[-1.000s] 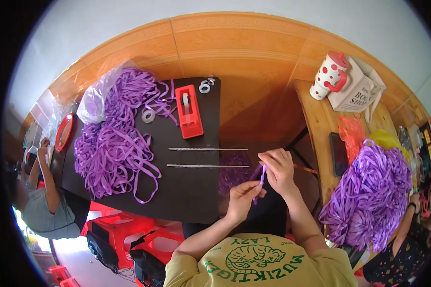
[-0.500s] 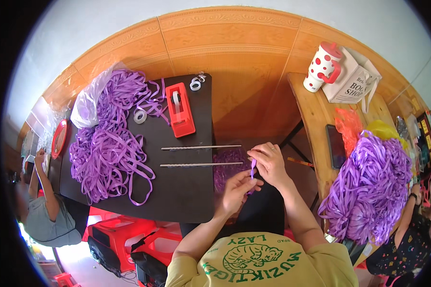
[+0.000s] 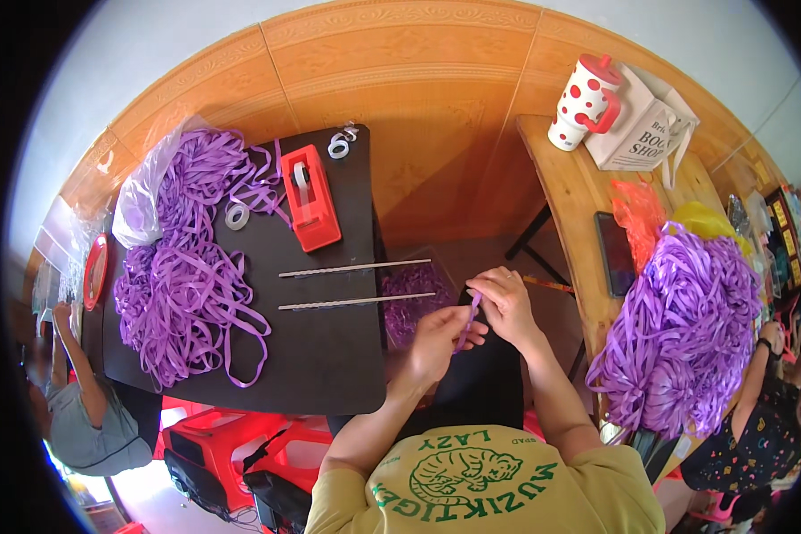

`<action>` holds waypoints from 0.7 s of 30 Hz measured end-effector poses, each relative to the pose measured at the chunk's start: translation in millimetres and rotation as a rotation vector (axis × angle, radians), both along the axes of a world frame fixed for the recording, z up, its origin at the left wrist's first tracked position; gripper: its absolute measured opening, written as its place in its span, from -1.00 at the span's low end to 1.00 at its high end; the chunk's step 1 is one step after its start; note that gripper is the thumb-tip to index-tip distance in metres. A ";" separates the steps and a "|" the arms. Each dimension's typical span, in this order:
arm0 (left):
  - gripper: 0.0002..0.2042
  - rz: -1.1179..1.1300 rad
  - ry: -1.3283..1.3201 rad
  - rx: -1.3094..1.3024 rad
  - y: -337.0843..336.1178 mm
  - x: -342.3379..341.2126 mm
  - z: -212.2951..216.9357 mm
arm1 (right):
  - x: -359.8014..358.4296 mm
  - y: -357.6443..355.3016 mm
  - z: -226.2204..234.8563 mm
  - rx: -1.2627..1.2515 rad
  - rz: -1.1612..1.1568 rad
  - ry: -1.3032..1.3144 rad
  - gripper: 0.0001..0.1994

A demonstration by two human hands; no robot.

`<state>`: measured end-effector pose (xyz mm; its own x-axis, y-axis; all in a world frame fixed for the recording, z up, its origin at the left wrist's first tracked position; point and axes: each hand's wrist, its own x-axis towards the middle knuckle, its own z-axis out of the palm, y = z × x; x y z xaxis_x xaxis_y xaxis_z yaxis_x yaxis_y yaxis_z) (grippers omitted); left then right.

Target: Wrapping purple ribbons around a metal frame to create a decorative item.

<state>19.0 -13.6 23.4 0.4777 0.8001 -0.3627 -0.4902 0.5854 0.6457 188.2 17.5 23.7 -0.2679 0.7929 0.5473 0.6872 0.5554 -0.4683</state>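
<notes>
A short piece of purple ribbon [image 3: 473, 307] is pinched between my two hands, past the right edge of the dark table [image 3: 329, 374]. My left hand [image 3: 443, 340] grips its lower part with thumb and fingers. At the upper end, my right hand [image 3: 507, 307] closes its fingertips on the ribbon. Two thin pale rods [image 3: 356, 268] with twisted-looking left halves lie side by side, jutting over the table edge toward my hands. Below them sits a clear container [image 3: 409, 298] with purple pieces in it.
A tangled purple ribbon heap [image 3: 191, 311], a red tape dispenser [image 3: 311, 200] and tape rolls [image 3: 237, 216] lie on the dark table. The wooden table [image 3: 543, 169] holds a dotted tumbler [image 3: 587, 102], a phone [image 3: 612, 254] and another ribbon pile [image 3: 685, 338]. People sit at both sides.
The whole view has shifted slightly, moving the tables left and up. My fingers have changed their grip, and the ribbon between my hands now slants more.
</notes>
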 end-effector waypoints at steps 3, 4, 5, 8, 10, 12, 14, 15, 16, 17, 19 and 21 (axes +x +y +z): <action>-0.79 -0.049 0.076 0.140 -2.2 4.1 -7.4 | -2.4 4.5 7.5 0.019 0.012 0.001 -0.78; -0.81 -0.037 0.034 0.146 -3.6 3.9 -5.2 | -2.4 5.5 8.2 0.028 0.014 0.008 -0.78; -0.83 -0.024 -0.008 0.151 -5.7 3.2 -2.2 | -1.6 5.9 5.9 0.029 0.013 0.009 -0.78; -0.86 0.024 -0.037 0.238 -21.4 -0.7 36.0 | 10.2 9.9 -16.4 0.001 -0.023 0.048 -0.81; -0.87 0.055 -0.085 0.234 -38.0 -5.2 56.9 | 16.1 11.5 -37.4 -0.076 -0.023 0.157 -0.82; -0.88 0.156 -0.051 0.425 -51.4 -12.8 80.5 | 18.2 11.2 -56.6 -0.120 -0.018 0.248 -0.84; -0.88 0.192 -0.105 0.503 -55.2 -20.8 95.3 | 19.1 8.5 -73.6 -0.195 -0.010 0.356 -0.84; -0.88 0.228 -0.102 0.507 -56.7 -27.7 101.8 | 18.2 6.3 -78.8 -0.243 -0.022 0.332 -0.87; -0.88 0.260 -0.103 0.509 -55.3 -34.6 104.8 | 18.6 2.8 -79.4 -0.245 -0.025 0.334 -0.87; -0.88 0.237 -0.120 0.440 -51.3 -45.5 106.0 | 18.9 -1.0 -79.8 -0.333 0.020 0.378 -0.88; -0.88 0.310 -0.125 0.394 -38.1 -53.2 118.0 | 21.5 -4.6 -80.0 -0.464 0.072 0.396 -0.88; -0.87 0.386 -0.129 0.371 -26.6 -65.4 117.3 | 21.4 -9.6 -79.0 -0.565 0.083 0.524 -0.89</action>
